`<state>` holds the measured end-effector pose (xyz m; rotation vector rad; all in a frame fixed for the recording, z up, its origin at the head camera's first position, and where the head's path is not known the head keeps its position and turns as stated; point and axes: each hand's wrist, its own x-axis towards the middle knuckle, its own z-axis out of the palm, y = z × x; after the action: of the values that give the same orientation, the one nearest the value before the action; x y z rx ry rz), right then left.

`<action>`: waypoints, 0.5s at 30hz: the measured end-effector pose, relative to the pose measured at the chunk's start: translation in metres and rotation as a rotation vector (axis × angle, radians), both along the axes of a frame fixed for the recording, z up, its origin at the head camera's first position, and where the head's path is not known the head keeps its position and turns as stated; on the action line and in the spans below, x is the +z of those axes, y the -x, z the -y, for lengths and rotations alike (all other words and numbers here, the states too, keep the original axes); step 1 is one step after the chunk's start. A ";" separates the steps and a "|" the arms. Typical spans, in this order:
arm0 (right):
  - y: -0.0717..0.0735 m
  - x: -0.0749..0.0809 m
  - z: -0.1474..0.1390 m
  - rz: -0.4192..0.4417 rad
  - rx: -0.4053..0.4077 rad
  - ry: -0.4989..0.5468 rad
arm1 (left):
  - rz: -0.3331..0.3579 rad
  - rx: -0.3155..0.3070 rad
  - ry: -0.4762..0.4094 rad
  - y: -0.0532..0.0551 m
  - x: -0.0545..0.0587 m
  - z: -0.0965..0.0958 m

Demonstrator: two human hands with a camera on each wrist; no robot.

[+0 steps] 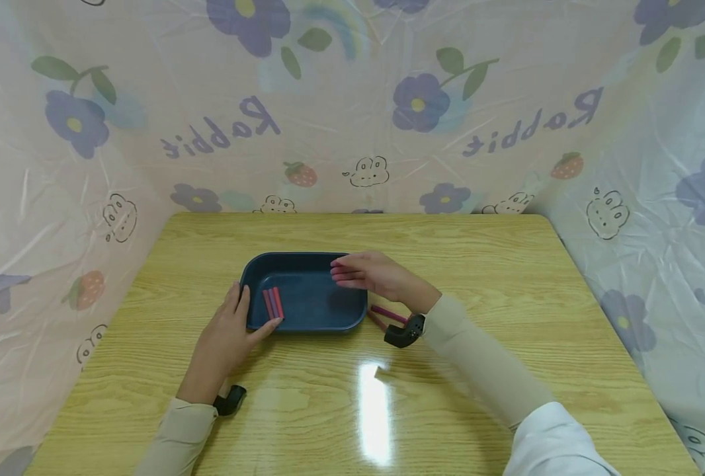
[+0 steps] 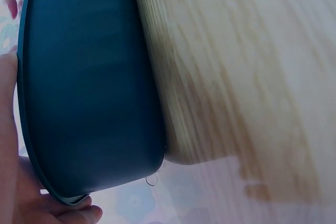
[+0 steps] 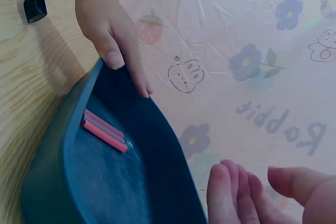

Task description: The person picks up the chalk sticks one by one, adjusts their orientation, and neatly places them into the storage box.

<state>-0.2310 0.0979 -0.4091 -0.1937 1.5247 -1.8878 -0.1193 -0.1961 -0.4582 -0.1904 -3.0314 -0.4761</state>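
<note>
A dark blue rectangular tray point(image 1: 313, 297) stands on the wooden table. Its left end is held by my left hand point(image 1: 227, 330), with the thumb along the near rim and the fingers at the left rim. Three slim sticks point(image 1: 272, 303), pink, purple and red, lie side by side inside at the left; the right wrist view shows these sticks point(image 3: 105, 130) too. Over the tray's right end hovers my right hand point(image 1: 373, 272), fingers loosely bent and thumb apart from them in the right wrist view, nothing visible between them.
Beside the tray's right end, more sticks point(image 1: 390, 313), magenta and pinkish, lie on the table point(image 1: 305, 410), partly hidden by the right wrist's black camera point(image 1: 405, 332). A patterned sheet point(image 1: 329, 119) hangs behind the table and along both sides.
</note>
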 end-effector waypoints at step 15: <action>-0.005 0.005 -0.045 -0.064 -0.006 -0.032 | -0.019 -0.002 -0.001 0.000 -0.001 0.001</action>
<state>-0.2261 0.1426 -0.4045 -0.2372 1.5990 -1.8772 -0.1188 -0.1975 -0.4589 -0.1962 -3.0125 -0.4735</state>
